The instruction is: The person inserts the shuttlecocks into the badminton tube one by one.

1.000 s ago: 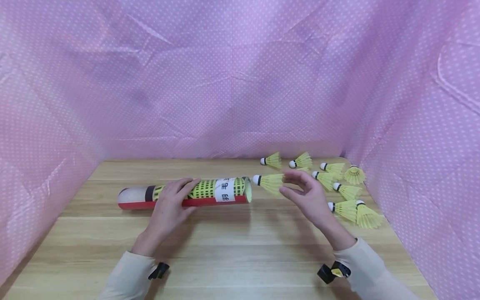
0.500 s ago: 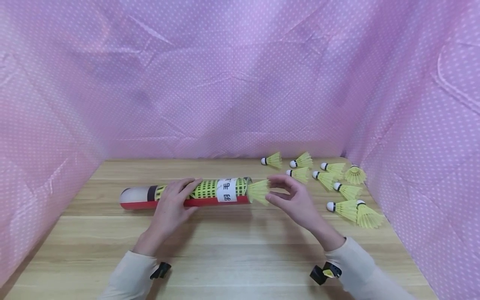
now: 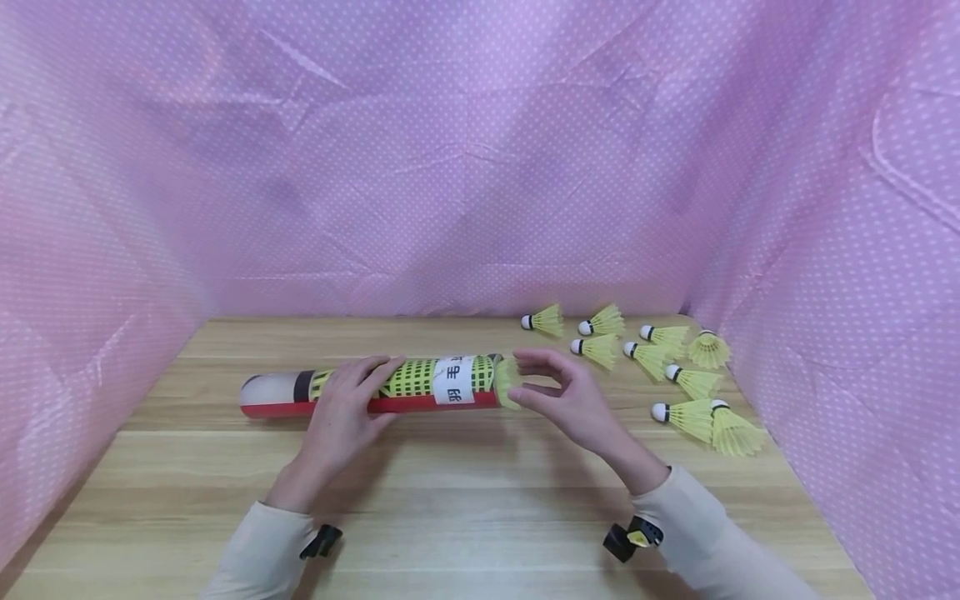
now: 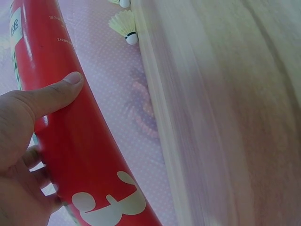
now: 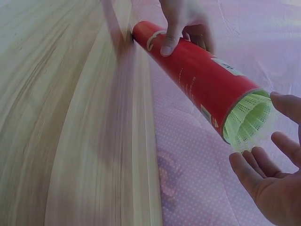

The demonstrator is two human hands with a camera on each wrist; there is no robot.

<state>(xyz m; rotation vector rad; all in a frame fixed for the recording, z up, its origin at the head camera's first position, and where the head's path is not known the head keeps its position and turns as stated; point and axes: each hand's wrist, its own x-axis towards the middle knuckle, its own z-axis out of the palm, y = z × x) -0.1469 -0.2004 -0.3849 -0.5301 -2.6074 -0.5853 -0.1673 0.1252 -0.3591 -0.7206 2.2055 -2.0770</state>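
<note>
My left hand (image 3: 341, 408) grips a shuttlecock tube (image 3: 412, 402) around its middle, thumb along the red side (image 4: 77, 155). The tube lies sideways, its mouth towards the right. In that mouth sits a yellow shuttlecock (image 3: 506, 383), its cork and most of its skirt hidden inside. Only the flared skirt end sticks out, and the right wrist view looks into the hollow skirt (image 5: 249, 117). My right hand (image 3: 566, 396) holds this skirt end, fingertips at opposite sides of its edge.
Several yellow shuttlecocks with white corks lie at the back right, among them one shuttlecock (image 3: 596, 348) just behind my right hand and a pair whose nearer shuttlecock (image 3: 738, 432) is by the right edge. Pink dotted cloth (image 3: 465, 167) walls the wooden table (image 3: 450, 517).
My right hand has moved left, carrying the shuttlecock cork first from outside the tube into its mouth until only the skirt end shows. The left hand keeps its grip, almost still.
</note>
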